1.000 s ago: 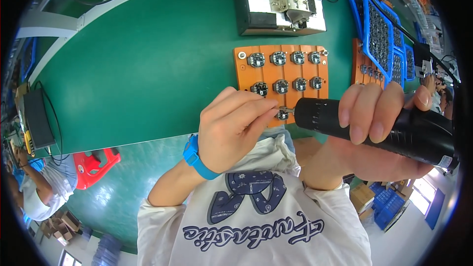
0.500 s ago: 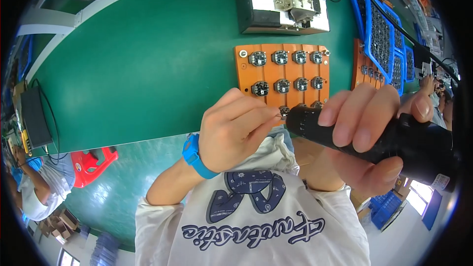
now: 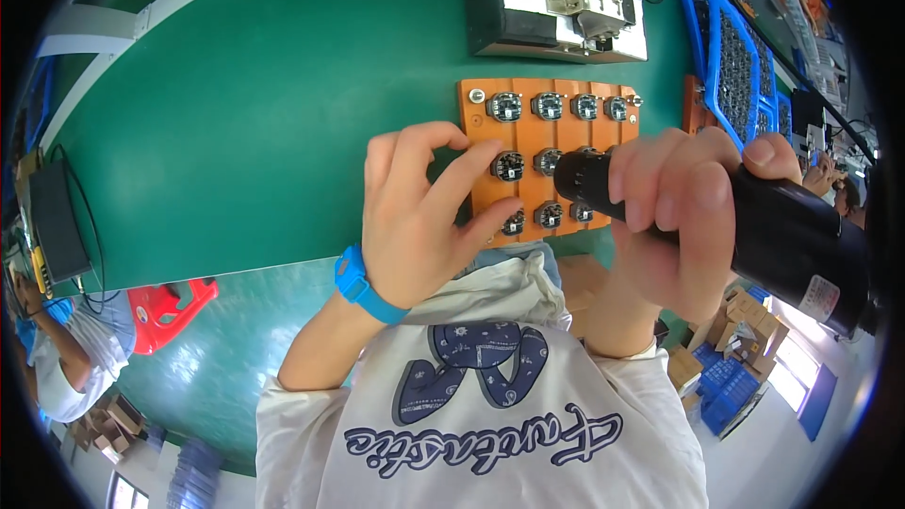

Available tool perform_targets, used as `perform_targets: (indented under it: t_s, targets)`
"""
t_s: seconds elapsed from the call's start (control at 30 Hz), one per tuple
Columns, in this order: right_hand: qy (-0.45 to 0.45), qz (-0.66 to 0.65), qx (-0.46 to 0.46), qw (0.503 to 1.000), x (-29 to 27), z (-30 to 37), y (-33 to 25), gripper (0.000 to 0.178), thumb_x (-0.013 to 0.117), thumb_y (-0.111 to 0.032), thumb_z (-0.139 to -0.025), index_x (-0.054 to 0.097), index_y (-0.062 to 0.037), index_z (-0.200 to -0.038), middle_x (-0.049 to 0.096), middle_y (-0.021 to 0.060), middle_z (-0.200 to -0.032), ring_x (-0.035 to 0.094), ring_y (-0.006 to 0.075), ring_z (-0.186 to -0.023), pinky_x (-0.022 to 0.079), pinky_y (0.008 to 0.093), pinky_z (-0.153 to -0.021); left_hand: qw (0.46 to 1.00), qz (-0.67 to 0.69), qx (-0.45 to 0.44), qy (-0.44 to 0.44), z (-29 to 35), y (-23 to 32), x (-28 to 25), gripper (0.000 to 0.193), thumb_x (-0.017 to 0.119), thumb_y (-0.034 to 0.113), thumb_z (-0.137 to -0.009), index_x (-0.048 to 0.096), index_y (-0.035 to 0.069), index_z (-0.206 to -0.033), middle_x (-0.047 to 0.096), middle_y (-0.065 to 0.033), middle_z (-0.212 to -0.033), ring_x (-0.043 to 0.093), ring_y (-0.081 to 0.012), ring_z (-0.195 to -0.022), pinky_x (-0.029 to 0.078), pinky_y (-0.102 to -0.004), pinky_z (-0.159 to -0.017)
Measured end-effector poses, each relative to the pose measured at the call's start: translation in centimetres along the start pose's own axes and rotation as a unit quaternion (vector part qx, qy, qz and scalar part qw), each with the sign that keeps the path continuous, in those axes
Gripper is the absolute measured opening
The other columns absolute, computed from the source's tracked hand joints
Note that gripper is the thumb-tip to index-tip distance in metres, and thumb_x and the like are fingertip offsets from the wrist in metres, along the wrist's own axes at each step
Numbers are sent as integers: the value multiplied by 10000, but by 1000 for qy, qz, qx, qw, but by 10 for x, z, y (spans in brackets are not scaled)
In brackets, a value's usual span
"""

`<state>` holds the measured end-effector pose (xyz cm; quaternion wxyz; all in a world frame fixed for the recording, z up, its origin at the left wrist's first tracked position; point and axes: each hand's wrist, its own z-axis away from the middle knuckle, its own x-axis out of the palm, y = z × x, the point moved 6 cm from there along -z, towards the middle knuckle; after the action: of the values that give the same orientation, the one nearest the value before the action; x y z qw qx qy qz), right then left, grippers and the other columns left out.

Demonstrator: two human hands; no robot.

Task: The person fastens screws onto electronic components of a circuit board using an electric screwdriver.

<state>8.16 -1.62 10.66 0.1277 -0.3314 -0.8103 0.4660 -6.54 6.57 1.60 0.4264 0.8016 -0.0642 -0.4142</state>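
My right hand [image 3: 674,212] is wrapped round a thick black electric screwdriver [image 3: 782,236], held almost level with its front end pointing left. That front end is over the middle row of an orange fixture board [image 3: 523,137], beside a small round dark part [image 3: 548,162]; its bit cannot be made out. My left hand [image 3: 415,198] is at the board's left edge, fingers apart and curved, holding nothing visible. Its index fingertip is close to another round part [image 3: 507,166], and its thumb is by a front-row part [image 3: 514,221]. Several such parts sit in rows on the board.
Behind the board stands a metal-and-black box device [image 3: 566,14] with a bracket. Blue trays [image 3: 731,66] full of small parts lie at the far right, near a second orange board [image 3: 696,106]. A red stool [image 3: 174,316] and another person [image 3: 80,349] are at the left.
My left hand has drawn back left from the screwdriver's front end, and its pinched fingers have spread. The screwdriver has moved from the front row up to the middle row.
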Motion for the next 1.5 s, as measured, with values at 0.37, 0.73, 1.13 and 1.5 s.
perform_targets:
  t_s: [0.37, 0.73, 1.13, 1.5]
  targets:
    - [36, -44, 63, 996, 11, -9, 11, 356, 494, -16, -971, 424, -39, -1320, 509, 60, -715, 500, 167, -542, 474, 357, -566, 1000, 14, -14, 23, 0, -9, 11, 346, 874, 123, -707, 793, 137, -1043, 548, -57, -1036, 521, -286, -955, 459, -401, -798]
    - [-11, -31, 38, 999, 10, -8, 19, 289, 525, 48, -940, 437, -64, -1192, 534, 77, -705, 520, 168, -550, 484, 379, -550, 999, 10, -14, 32, -3, -9, 12, 327, 872, 120, -702, 805, 135, -1022, 534, -54, -997, 515, -277, -929, 460, -402, -767]
    - [-5, -51, -22, 998, -16, -59, -11, 143, 495, -57, -954, 484, -48, -1097, 456, 33, -714, 489, 150, -576, 463, 374, -600, 1000, 12, -10, 26, -6, -4, 10, 363, 898, 100, -686, 814, 141, -1037, 533, -48, -945, 487, -256, -888, 449, -365, -710]
    - [105, 39, -24, 993, 16, -107, 2, 330, 620, -121, -985, 454, -13, -1248, 461, 24, -656, 495, 148, -491, 496, 307, -563, 999, -16, -22, 25, -2, -8, 12, 372, 879, 122, -687, 792, 149, -1047, 551, -64, -996, 511, -280, -911, 471, -389, -760]
